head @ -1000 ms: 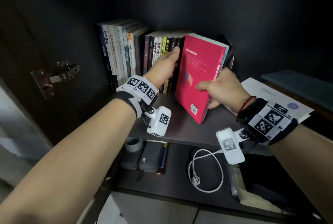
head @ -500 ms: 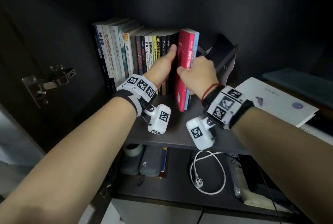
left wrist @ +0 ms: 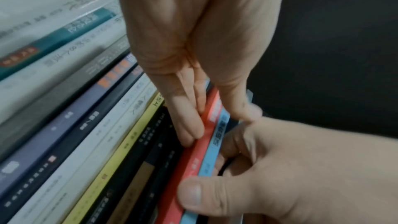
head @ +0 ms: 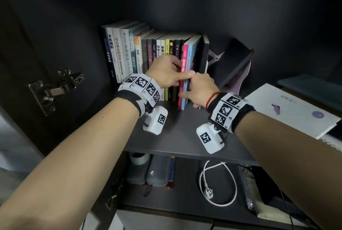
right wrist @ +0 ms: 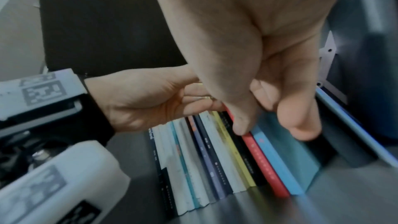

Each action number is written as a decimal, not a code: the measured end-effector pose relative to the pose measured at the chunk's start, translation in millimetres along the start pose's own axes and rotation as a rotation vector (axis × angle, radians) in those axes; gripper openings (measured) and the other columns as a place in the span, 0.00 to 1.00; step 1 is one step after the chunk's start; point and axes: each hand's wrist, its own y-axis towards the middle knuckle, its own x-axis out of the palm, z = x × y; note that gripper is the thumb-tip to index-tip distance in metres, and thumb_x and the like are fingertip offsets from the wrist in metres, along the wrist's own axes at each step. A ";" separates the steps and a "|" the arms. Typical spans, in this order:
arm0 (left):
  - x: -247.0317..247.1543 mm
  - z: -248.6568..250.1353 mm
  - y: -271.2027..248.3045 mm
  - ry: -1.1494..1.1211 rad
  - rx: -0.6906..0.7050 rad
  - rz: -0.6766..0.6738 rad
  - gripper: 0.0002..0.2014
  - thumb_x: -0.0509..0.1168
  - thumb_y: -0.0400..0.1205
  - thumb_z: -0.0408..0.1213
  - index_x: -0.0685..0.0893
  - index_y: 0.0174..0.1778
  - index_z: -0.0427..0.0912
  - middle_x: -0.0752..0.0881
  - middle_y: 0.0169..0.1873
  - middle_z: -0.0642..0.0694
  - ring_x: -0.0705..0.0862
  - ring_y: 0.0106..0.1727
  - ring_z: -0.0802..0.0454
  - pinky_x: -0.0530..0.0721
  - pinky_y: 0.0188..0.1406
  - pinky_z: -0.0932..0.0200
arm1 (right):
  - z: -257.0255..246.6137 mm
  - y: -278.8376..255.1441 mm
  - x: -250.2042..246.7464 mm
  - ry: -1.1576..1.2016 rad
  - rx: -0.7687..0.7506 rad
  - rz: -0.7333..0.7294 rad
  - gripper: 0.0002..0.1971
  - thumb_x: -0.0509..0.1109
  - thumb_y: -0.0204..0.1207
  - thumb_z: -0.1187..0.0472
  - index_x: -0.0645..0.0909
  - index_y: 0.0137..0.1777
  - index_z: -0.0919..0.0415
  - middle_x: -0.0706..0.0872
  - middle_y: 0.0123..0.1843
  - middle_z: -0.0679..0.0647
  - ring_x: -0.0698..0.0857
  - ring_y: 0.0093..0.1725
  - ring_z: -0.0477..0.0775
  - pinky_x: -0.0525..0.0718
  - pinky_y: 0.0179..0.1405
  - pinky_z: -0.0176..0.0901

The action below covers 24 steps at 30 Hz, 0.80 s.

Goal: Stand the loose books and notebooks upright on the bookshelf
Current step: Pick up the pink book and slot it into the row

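A red book (head: 184, 57) and a light-blue book (head: 189, 57) stand upright together at the right end of the row of books (head: 129, 53) on the dark shelf (head: 175, 133). My right hand (head: 199, 90) grips the pair low down, thumb on the red spine (right wrist: 264, 164) and fingers round the blue cover (right wrist: 277, 163). My left hand (head: 172, 71) is higher up. Its straight fingers (left wrist: 189, 125) lie between the black books and the red book (left wrist: 193, 159), and its thumb reaches over the blue spine (left wrist: 213, 151), pinching the pair.
A dark book (head: 203, 53) and a tilted dark stand (head: 233, 63) sit just right of the pair. A white booklet (head: 288, 111) lies flat at the right. The lower shelf holds grey cases (head: 157, 170) and a white cable (head: 218, 183). A door hinge (head: 55, 89) is at left.
The red and blue books went from tilted with the cover showing to upright against the row. My right hand slid down their spines. My left thumb moved across onto them.
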 end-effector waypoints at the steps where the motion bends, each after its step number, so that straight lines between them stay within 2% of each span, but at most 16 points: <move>1: 1.5 0.1 0.8 -0.013 -0.018 -0.025 0.19 0.82 0.74 0.45 0.87 0.55 0.39 0.93 0.48 0.41 0.94 0.47 0.48 0.95 0.48 0.50 | 2.8 2.1 -0.4 -0.011 0.012 0.023 0.16 0.81 0.76 0.50 0.79 0.50 0.58 0.87 0.35 0.54 0.88 0.22 0.52 0.92 0.27 0.44; 2: 3.7 -1.6 2.9 0.003 -0.028 -0.013 0.14 0.82 0.75 0.41 0.87 0.50 0.40 0.93 0.47 0.40 0.95 0.45 0.48 0.95 0.47 0.51 | 5.3 3.4 -2.6 -0.037 0.027 0.025 0.16 0.81 0.76 0.49 0.79 0.45 0.58 0.86 0.33 0.53 0.88 0.23 0.52 0.93 0.30 0.46; 4: 8.1 -3.4 6.9 0.049 -0.028 0.069 0.10 0.83 0.73 0.41 0.89 0.39 0.42 0.94 0.41 0.41 0.95 0.39 0.49 0.95 0.44 0.53 | 11.0 5.7 -11.5 -0.103 0.034 -0.031 0.22 0.80 0.76 0.44 0.77 0.34 0.59 0.85 0.25 0.52 0.88 0.24 0.52 0.93 0.37 0.47; 6: 13.3 -5.8 12.4 0.105 -0.021 0.143 0.12 0.84 0.70 0.46 0.90 0.34 0.44 0.93 0.35 0.45 0.94 0.35 0.51 0.95 0.43 0.53 | 13.7 6.9 -29.2 -0.163 0.047 -0.096 0.26 0.77 0.76 0.38 0.80 0.29 0.59 0.83 0.16 0.49 0.87 0.23 0.48 0.88 0.35 0.42; 8: 16.8 -7.4 18.0 0.134 -0.047 0.163 0.13 0.84 0.70 0.49 0.91 0.33 0.45 0.93 0.35 0.46 0.94 0.37 0.52 0.95 0.48 0.51 | 18.7 12.5 -50.7 -0.202 0.098 -0.071 0.30 0.75 0.73 0.32 0.82 0.28 0.59 0.83 0.16 0.48 0.85 0.21 0.45 0.81 0.32 0.40; 9: 17.9 -7.5 21.6 0.139 -0.067 0.164 0.13 0.83 0.70 0.50 0.92 0.34 0.44 0.94 0.36 0.45 0.94 0.40 0.50 0.94 0.51 0.49 | 23.5 17.9 -59.6 -0.201 0.130 -0.034 0.29 0.76 0.72 0.31 0.83 0.31 0.60 0.85 0.19 0.49 0.86 0.22 0.45 0.82 0.33 0.40; 11: 19.1 -5.6 27.6 0.169 -0.102 0.158 0.16 0.83 0.71 0.52 0.94 0.38 0.41 0.95 0.38 0.42 0.95 0.45 0.46 0.93 0.55 0.48 | 31.4 27.9 -68.7 -0.125 0.181 0.010 0.28 0.81 0.69 0.34 0.84 0.41 0.62 0.91 0.30 0.53 0.91 0.27 0.50 0.91 0.41 0.45; 13: 18.8 -3.5 31.5 0.223 -0.128 0.156 0.19 0.82 0.71 0.53 0.95 0.43 0.38 0.95 0.42 0.41 0.94 0.48 0.43 0.92 0.57 0.48 | 34.1 35.2 -63.7 -0.002 0.154 -0.024 0.24 0.85 0.69 0.42 0.85 0.49 0.62 0.94 0.40 0.55 0.95 0.35 0.54 0.95 0.49 0.52; 14: 18.0 -3.0 32.1 0.239 -0.133 0.164 0.20 0.82 0.72 0.53 0.95 0.44 0.38 0.95 0.43 0.40 0.94 0.49 0.43 0.92 0.57 0.48 | 32.7 35.9 -57.6 0.049 0.133 -0.038 0.21 0.85 0.71 0.47 0.86 0.53 0.61 0.94 0.42 0.55 0.95 0.37 0.55 0.95 0.50 0.52; 16: 16.4 -1.5 31.2 0.262 -0.134 0.186 0.19 0.81 0.72 0.53 0.95 0.45 0.38 0.94 0.43 0.40 0.94 0.48 0.43 0.92 0.56 0.48 | 29.5 38.1 -43.5 0.111 0.107 -0.014 0.18 0.85 0.73 0.52 0.87 0.56 0.62 0.95 0.43 0.56 0.96 0.38 0.55 0.95 0.49 0.51; 18: 16.2 -1.0 27.0 0.286 -0.111 0.223 0.18 0.80 0.75 0.54 0.95 0.45 0.40 0.94 0.43 0.41 0.94 0.47 0.44 0.92 0.57 0.49 | 25.5 40.2 -32.7 0.181 0.094 0.040 0.19 0.84 0.73 0.54 0.87 0.57 0.66 0.96 0.41 0.59 0.96 0.36 0.55 0.96 0.48 0.54; 20: 17.3 -0.3 21.5 0.282 -0.062 0.257 0.14 0.78 0.78 0.50 0.95 0.47 0.41 0.94 0.42 0.43 0.93 0.48 0.47 0.90 0.60 0.51 | 22.4 40.3 -25.3 0.155 0.034 0.075 0.20 0.83 0.74 0.55 0.85 0.59 0.66 0.95 0.44 0.60 0.96 0.40 0.55 0.95 0.51 0.55; 22: 16.8 0.6 17.9 0.249 -0.031 0.263 0.11 0.78 0.79 0.46 0.95 0.47 0.41 0.94 0.43 0.44 0.93 0.49 0.49 0.90 0.61 0.50 | 22.2 39.8 -24.2 0.051 -0.037 0.089 0.24 0.82 0.74 0.54 0.82 0.65 0.65 0.93 0.49 0.58 0.92 0.48 0.55 0.91 0.58 0.50; 24: 15.1 2.2 16.6 0.212 -0.038 0.253 0.11 0.79 0.79 0.45 0.95 0.46 0.40 0.95 0.44 0.43 0.94 0.49 0.47 0.91 0.59 0.47 | 26.2 40.9 -25.3 0.051 -0.064 0.056 0.25 0.81 0.75 0.56 0.79 0.69 0.63 0.93 0.50 0.58 0.90 0.49 0.54 0.89 0.59 0.47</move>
